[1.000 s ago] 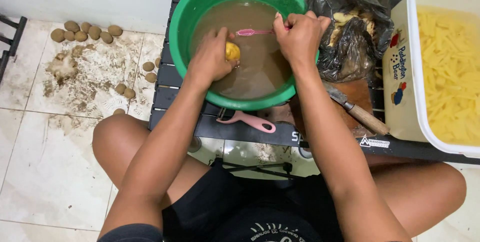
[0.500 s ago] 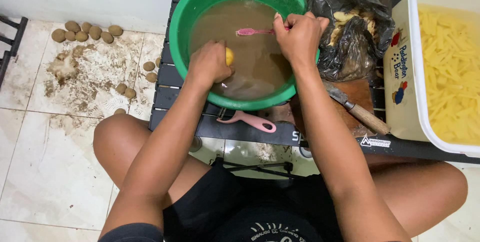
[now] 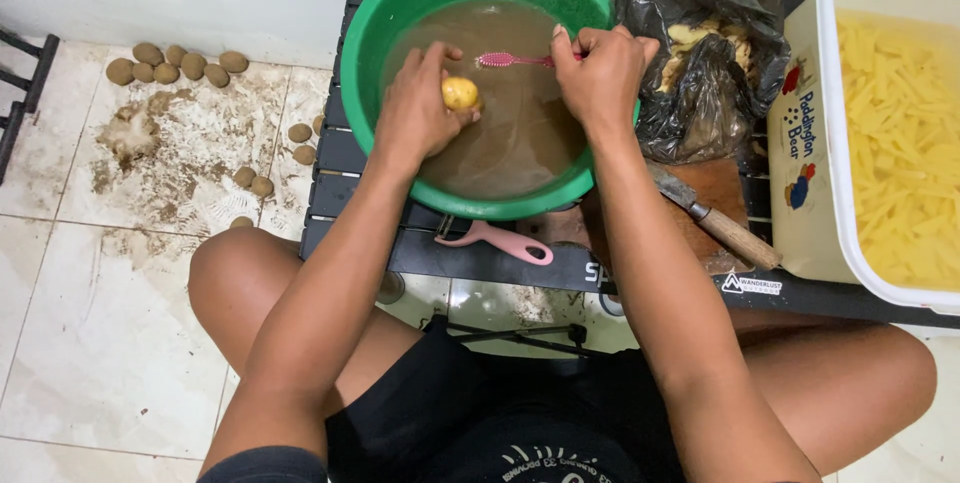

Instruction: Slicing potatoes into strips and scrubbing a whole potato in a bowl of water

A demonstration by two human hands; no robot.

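Note:
A green basin (image 3: pixel 372 18) of muddy brown water stands on a low black slatted table (image 3: pixel 330 153). My left hand (image 3: pixel 415 108) holds a small yellow peeled potato (image 3: pixel 460 93) just above the water. My right hand (image 3: pixel 600 68) grips the handle of a pink brush (image 3: pixel 508 60), whose bristled head points left toward the potato, a short gap away.
A black plastic bag (image 3: pixel 700 43) of peelings lies right of the basin. A wooden-handled knife (image 3: pixel 715 221) rests on a board, a pink peeler (image 3: pixel 495 240) by the table's front edge. A white tub (image 3: pixel 900 133) holds cut potato sticks. Unpeeled potatoes (image 3: pixel 175 63) lie on the dirty tiled floor.
My left hand dipped the potato toward the basin's near side, then lifted it up and back toward the brush. My right hand and the brush stayed almost still.

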